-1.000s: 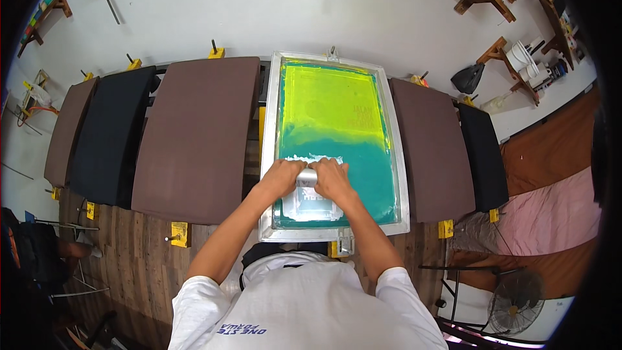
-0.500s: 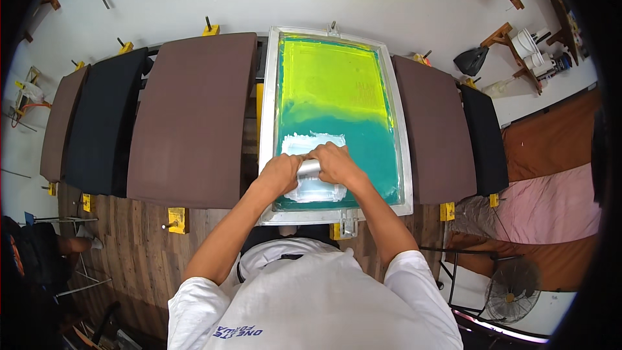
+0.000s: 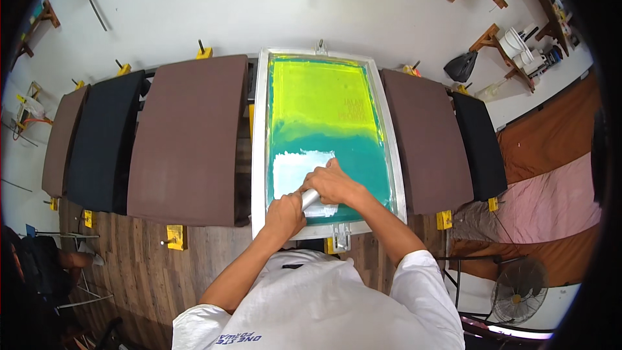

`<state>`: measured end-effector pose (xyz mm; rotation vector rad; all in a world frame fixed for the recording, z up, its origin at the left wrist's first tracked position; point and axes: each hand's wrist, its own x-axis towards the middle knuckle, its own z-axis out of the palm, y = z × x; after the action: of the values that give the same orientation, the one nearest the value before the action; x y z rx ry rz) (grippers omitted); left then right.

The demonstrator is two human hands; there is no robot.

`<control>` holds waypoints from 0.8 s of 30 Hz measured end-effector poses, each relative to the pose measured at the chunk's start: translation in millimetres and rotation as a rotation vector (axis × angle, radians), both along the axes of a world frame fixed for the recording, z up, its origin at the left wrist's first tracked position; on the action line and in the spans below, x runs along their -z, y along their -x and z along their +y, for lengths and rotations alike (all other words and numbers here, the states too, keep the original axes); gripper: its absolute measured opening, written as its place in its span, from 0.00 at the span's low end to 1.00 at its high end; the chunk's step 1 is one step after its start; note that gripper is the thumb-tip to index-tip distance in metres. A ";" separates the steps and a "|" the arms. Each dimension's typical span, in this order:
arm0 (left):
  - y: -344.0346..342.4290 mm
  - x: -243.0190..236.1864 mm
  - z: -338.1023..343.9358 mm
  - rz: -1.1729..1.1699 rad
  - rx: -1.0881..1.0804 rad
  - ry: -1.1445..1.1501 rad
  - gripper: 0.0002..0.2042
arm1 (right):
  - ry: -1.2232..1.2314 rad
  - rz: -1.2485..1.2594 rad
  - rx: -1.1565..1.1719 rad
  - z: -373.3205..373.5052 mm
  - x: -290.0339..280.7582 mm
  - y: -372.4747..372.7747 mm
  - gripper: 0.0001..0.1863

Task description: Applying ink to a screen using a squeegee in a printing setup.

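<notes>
Both of my hands grip a silver-grey metal squeegee over a screen printing frame. My left hand is closed on its near left end. Farther up and to the right, my right hand is wrapped over it. The squeegee slants, its right end farther from me. A patch of white ink lies on the near part of the mesh, just beyond and beside my hands. Around it the mesh is teal, turning yellow-green at the far end. The squeegee's blade is hidden.
Brown shirt-covered boards and dark ones stand left and right of the frame, with yellow brackets at their ends. A metal clamp sits at the frame's near edge. A fan stands at the lower right.
The squeegee has come nearer to me and turned from almost level to slanted. My left hand has drawn back more than my right. The whole view has shifted slightly.
</notes>
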<state>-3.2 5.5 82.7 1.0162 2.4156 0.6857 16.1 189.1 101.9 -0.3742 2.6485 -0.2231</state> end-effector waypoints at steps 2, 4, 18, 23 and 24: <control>12.2 -2.1 1.6 0.039 0.022 -0.050 0.25 | 0.011 0.072 0.069 -0.3 -5.7 -4.4 0.25; 20.0 -7.4 3.6 -0.003 0.013 -0.043 0.26 | 0.023 0.130 0.146 -7.4 -6.5 -15.1 0.26; 0.5 48.7 -36.0 0.073 0.140 -0.336 0.35 | -0.292 0.558 0.412 -84.7 53.5 -69.0 0.20; 1.6 27.6 -37.1 0.128 0.119 -0.246 0.32 | -0.082 0.536 0.464 -75.9 44.5 -63.8 0.20; 3.0 27.7 -35.9 0.178 0.112 -0.229 0.32 | -0.031 0.574 0.440 -72.5 42.4 -60.0 0.22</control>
<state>-6.2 -30.4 55.1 1.3452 2.4466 0.8808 76.1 116.6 59.6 0.1991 3.2739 -0.2358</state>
